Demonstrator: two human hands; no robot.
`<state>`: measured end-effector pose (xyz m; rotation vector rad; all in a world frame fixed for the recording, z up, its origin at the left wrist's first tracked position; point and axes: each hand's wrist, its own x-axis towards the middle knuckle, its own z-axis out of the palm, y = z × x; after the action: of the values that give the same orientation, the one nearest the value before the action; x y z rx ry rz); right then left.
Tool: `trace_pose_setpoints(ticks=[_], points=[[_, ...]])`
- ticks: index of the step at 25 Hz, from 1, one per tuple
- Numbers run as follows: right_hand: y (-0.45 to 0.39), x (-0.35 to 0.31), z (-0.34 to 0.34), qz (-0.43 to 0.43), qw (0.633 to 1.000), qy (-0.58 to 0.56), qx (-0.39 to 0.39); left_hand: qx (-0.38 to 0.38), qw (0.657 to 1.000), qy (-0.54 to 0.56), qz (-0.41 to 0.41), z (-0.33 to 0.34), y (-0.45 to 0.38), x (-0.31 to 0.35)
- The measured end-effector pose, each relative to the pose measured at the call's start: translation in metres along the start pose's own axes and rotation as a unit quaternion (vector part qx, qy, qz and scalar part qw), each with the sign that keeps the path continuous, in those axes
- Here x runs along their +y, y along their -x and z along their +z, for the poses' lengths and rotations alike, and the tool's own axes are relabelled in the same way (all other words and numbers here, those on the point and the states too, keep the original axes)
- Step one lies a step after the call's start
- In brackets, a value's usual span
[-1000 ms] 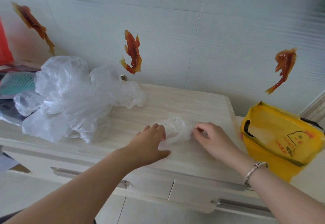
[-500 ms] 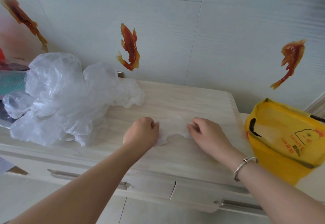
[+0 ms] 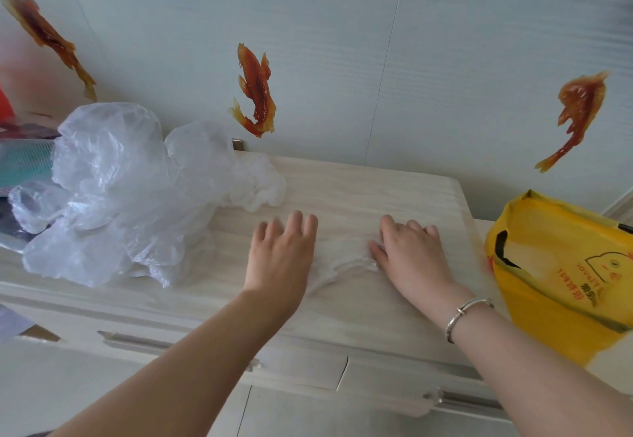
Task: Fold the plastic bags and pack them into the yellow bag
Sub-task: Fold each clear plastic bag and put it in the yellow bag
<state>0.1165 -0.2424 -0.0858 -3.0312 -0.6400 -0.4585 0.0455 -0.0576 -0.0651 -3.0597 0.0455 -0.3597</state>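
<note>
A thin clear plastic bag (image 3: 337, 262) lies flattened on the pale wooden cabinet top (image 3: 376, 190). My left hand (image 3: 281, 255) presses flat on its left side with straight fingers. My right hand (image 3: 411, 255), with a silver bracelet at the wrist, presses flat on its right side. A heap of crumpled clear plastic bags (image 3: 120, 193) sits on the left of the cabinet top. The yellow bag (image 3: 561, 279), printed with a duck outline and red writing, stands open at the right end of the cabinet.
A tiled wall with orange fish stickers (image 3: 255, 90) rises right behind the cabinet. Drawer fronts with metal handles (image 3: 459, 399) run below the top's front edge. Dark and teal items (image 3: 20, 162) lie at the far left behind the heap.
Both hands went from bunching and pinching the small bag to lying flat on it, spread further apart. The bag is now smoothed out between them.
</note>
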Motion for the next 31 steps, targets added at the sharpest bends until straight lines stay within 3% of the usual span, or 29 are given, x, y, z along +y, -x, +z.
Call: trace_pose_setpoints(ticks=[2,6,10,13,19,24,27,31], points=[[0.002,0.000,0.001,-0.017,0.999,0.030,0.032,0.047,0.993,0.047,0.099,0.003,-0.001,-0.002],[0.003,-0.005,-0.014,-0.056,0.996,0.001,0.075,-0.067,0.983,0.122,0.121,0.004,0.000,0.007],[0.008,-0.018,-0.028,-0.006,0.984,-0.176,-0.025,-0.117,0.977,0.146,0.100,0.002,-0.003,0.007],[0.013,-0.018,-0.021,0.007,0.980,-0.152,-0.128,-0.160,0.967,0.174,0.094,-0.001,-0.003,0.004],[0.015,-0.007,-0.019,-0.005,0.971,-0.154,-0.183,-0.251,0.934,0.252,0.012,-0.007,-0.005,-0.015],[0.021,-0.001,-0.035,-0.068,0.976,-0.176,-0.105,-0.226,0.916,0.306,-0.127,-0.018,-0.009,-0.016],[0.035,-0.001,-0.044,-0.167,0.973,-0.134,-0.089,-0.235,0.852,0.411,-0.224,-0.023,-0.008,-0.009],[0.060,-0.001,-0.044,-0.217,0.968,-0.103,-0.073,-0.267,0.702,0.582,-0.312,-0.040,0.000,0.016]])
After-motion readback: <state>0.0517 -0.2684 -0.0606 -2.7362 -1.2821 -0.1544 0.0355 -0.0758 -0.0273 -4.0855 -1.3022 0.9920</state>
